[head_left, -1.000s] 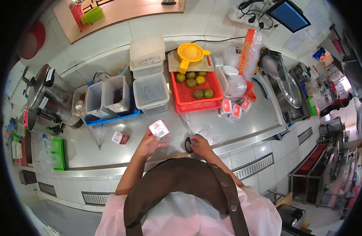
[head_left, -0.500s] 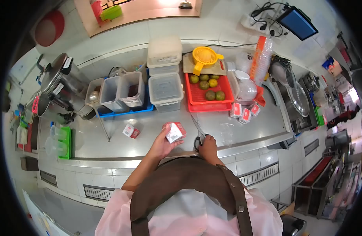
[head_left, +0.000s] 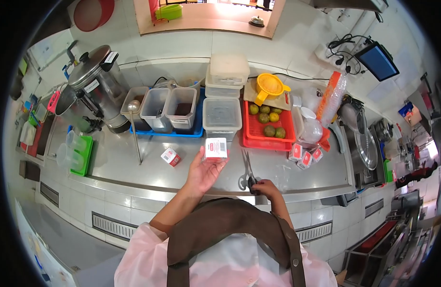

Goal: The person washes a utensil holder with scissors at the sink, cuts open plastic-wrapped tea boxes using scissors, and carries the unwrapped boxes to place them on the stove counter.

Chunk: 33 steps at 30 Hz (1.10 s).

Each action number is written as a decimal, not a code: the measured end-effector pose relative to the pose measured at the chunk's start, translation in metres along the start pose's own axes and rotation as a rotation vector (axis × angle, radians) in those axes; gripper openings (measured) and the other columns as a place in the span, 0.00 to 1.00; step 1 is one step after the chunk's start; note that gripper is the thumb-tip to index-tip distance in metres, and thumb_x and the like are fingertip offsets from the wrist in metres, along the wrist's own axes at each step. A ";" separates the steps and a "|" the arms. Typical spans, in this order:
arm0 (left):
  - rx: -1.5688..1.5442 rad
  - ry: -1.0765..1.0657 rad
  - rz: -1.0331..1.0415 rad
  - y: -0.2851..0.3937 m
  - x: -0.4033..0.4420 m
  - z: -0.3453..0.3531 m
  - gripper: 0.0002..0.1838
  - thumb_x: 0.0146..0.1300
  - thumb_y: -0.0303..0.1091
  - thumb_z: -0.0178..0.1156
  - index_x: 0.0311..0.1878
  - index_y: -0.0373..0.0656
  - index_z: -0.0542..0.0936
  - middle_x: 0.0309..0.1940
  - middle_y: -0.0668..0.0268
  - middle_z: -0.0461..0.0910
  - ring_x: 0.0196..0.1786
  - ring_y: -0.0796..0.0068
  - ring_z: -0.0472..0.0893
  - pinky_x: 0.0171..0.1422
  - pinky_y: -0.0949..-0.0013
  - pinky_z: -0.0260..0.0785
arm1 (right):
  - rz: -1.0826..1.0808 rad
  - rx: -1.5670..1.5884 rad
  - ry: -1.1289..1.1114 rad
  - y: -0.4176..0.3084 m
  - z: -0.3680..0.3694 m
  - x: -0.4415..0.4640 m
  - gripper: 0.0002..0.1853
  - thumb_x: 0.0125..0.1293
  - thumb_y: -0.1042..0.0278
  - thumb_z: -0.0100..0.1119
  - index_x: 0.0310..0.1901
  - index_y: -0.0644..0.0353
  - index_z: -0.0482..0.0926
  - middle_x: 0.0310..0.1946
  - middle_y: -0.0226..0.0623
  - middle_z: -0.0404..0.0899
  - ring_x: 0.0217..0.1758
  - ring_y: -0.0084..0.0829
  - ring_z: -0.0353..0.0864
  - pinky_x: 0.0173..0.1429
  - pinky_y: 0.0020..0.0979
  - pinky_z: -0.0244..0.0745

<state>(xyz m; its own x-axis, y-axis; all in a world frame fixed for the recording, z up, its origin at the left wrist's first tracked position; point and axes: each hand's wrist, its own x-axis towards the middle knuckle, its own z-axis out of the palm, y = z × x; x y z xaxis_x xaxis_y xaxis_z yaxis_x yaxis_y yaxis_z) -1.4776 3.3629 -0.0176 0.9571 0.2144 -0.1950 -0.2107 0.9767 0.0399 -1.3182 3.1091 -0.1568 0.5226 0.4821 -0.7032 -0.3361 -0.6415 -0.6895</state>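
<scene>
My left hand [head_left: 203, 173] holds up a small red-and-white box [head_left: 215, 148] above the steel counter, with its white label side and barcode in view. In my right hand [head_left: 266, 188], a pair of scissors [head_left: 249, 168] is gripped by the black handles. Their blades point away from me and look slightly apart. A second red-and-white box [head_left: 170, 156] rests on the counter to the left of my left hand. Three more such boxes [head_left: 304, 160] stand together at the right, in front of a red basket.
Behind my hands are a red basket [head_left: 246, 142] of green citrus fruit, a yellow juicer [head_left: 270, 86], and stacked clear containers [head_left: 222, 115]. Farther left stand a blue tray [head_left: 197, 129] with bins, a long-handled ladle [head_left: 136, 129], a metal urn [head_left: 98, 86] and a green tray [head_left: 88, 155].
My left hand has raised the box and turned its label side toward me. The scissors have shifted with my right hand. The whole view has moved as my head moved.
</scene>
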 end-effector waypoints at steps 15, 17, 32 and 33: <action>0.303 -0.001 0.206 0.030 0.023 0.026 0.20 0.66 0.53 0.52 0.51 0.48 0.75 0.45 0.62 0.80 0.47 0.64 0.80 0.51 0.57 0.75 | -0.680 0.298 -0.462 -0.101 0.050 -0.164 0.32 0.50 0.38 0.70 0.40 0.62 0.75 0.35 0.31 0.75 0.39 0.21 0.71 0.44 0.23 0.66; 0.383 0.061 0.287 0.028 0.025 0.035 0.19 0.66 0.53 0.52 0.48 0.49 0.75 0.42 0.65 0.80 0.43 0.67 0.80 0.47 0.60 0.75 | -0.677 0.263 -0.477 -0.102 0.056 -0.156 0.29 0.51 0.43 0.72 0.39 0.62 0.75 0.34 0.30 0.74 0.38 0.20 0.71 0.43 0.23 0.66; 0.507 0.117 0.484 0.024 0.039 0.047 0.17 0.66 0.50 0.52 0.48 0.47 0.73 0.39 0.68 0.78 0.43 0.70 0.80 0.45 0.63 0.75 | -0.641 0.248 -0.502 -0.116 0.060 -0.155 0.22 0.53 0.54 0.75 0.34 0.63 0.74 0.27 0.24 0.72 0.32 0.16 0.68 0.37 0.19 0.63; 0.525 0.087 0.510 0.026 0.042 0.044 0.17 0.66 0.49 0.52 0.48 0.47 0.73 0.40 0.68 0.78 0.43 0.70 0.80 0.45 0.63 0.75 | -0.635 0.249 -0.503 -0.116 0.060 -0.153 0.22 0.53 0.53 0.74 0.34 0.63 0.74 0.27 0.24 0.72 0.31 0.15 0.68 0.37 0.19 0.63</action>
<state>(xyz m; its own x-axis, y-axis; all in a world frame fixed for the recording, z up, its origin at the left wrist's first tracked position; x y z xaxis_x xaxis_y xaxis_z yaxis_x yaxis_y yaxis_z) -1.4339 3.3972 0.0184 0.7417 0.6629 -0.1025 -0.4817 0.6328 0.6062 -1.4061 3.1450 0.0202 0.2797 0.9523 -0.1222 -0.2903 -0.0374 -0.9562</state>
